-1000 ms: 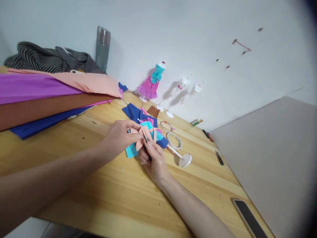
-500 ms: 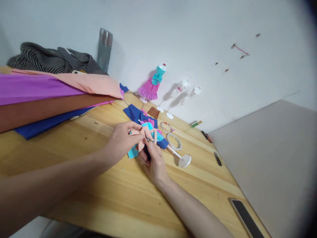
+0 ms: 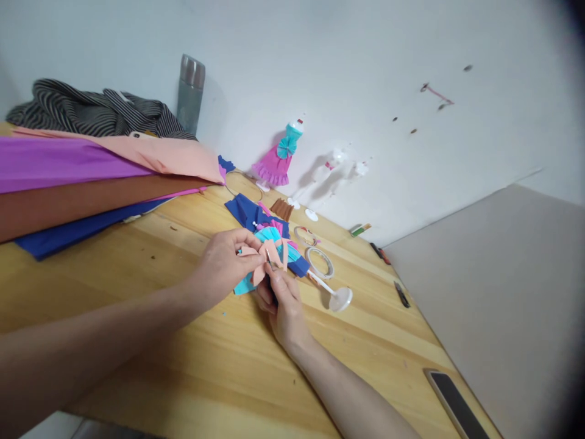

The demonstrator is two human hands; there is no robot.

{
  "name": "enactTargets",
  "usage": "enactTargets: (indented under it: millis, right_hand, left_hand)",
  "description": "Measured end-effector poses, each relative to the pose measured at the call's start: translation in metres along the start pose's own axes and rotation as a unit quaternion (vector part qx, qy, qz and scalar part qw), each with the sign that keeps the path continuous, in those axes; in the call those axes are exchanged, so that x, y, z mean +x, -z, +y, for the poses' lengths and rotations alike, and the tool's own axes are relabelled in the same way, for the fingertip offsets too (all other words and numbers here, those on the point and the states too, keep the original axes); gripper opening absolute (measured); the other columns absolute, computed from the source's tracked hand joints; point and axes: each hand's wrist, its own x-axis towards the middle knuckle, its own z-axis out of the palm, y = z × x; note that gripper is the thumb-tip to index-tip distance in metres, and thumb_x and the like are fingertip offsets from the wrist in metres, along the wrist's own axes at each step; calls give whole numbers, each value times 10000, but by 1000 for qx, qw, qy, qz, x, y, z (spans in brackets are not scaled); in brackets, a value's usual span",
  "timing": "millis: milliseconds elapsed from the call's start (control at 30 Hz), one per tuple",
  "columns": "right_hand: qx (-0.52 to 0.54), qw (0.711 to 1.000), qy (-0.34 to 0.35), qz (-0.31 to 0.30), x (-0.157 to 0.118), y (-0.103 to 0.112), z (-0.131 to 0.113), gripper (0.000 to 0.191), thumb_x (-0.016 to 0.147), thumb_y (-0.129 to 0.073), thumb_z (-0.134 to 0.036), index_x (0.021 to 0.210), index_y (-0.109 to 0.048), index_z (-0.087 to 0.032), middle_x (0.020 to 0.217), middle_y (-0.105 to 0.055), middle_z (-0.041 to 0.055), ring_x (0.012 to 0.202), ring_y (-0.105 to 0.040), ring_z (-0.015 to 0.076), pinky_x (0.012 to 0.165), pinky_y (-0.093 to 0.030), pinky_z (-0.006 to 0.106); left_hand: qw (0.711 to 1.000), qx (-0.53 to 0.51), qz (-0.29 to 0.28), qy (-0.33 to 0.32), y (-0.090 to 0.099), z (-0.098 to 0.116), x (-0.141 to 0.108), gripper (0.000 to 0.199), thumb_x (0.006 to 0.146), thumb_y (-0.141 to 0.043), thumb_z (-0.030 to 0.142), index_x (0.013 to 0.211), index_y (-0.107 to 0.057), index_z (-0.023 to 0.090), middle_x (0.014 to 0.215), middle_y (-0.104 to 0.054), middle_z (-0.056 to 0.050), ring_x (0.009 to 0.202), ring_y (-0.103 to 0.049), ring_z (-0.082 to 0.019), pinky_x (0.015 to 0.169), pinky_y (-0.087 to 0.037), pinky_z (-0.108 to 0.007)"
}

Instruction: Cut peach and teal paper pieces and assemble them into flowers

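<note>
My left hand [image 3: 231, 262] pinches a piece of peach paper [image 3: 258, 273] over the wooden table. Close beside it, my right hand [image 3: 283, 296] is closed round dark-handled scissors [image 3: 270, 261], whose metal blades touch the peach paper. Under and behind the hands lie cyan paper [image 3: 245, 284], a pleated cyan piece [image 3: 289, 252] and dark blue paper [image 3: 247, 210]. A white stand with a round base [image 3: 340, 299] lies on its side to the right of them.
Large paper sheets [image 3: 109, 207], striped cloth [image 3: 100, 110] and a bottle [image 3: 191, 94] are at the left. A dressed figure [image 3: 278, 160] stands by the wall. Tape rolls [image 3: 320, 262], a cutter [image 3: 401, 294] and a phone [image 3: 457, 402] lie to the right.
The view has shifted slightly. Both hands still hold the peach paper and scissors; the blades show a little more clearly against the paper.
</note>
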Motion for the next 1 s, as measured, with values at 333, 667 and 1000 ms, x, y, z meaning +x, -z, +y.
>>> enactTargets:
  millis: [333, 667, 1000]
  right_hand:
    - [-17, 995, 54, 79, -3, 12, -7, 366, 771, -646, -463, 632, -435, -197, 526, -238, -86, 453, -144, 65, 427, -97, 243]
    - [-75, 991, 60, 98, 9, 20, -19, 353, 749, -643, -524, 762, -631, -172, 565, -342, -48, 489, -261, 87, 447, -175, 236]
    - [-209, 968, 66, 120, 8, 11, -28, 284, 717, -678, -385, 601, -515, -184, 513, -377, -53, 493, -327, 89, 500, -289, 249]
  left_hand:
    - [998, 48, 34, -10, 1, 3, 2, 151, 671, -659, 295, 742, -643, 163, 640, -680, 3, 612, -621, -147, 565, -442, -222]
    - [997, 73, 7, -22, -3, 2, 0, 98, 678, -646, 254, 728, -654, 171, 627, -677, 13, 579, -604, -136, 546, -433, -213]
    - [995, 89, -36, -8, -3, -3, 0, 99, 693, -621, 278, 707, -661, 189, 568, -652, 18, 544, -592, -138, 494, -406, -205]
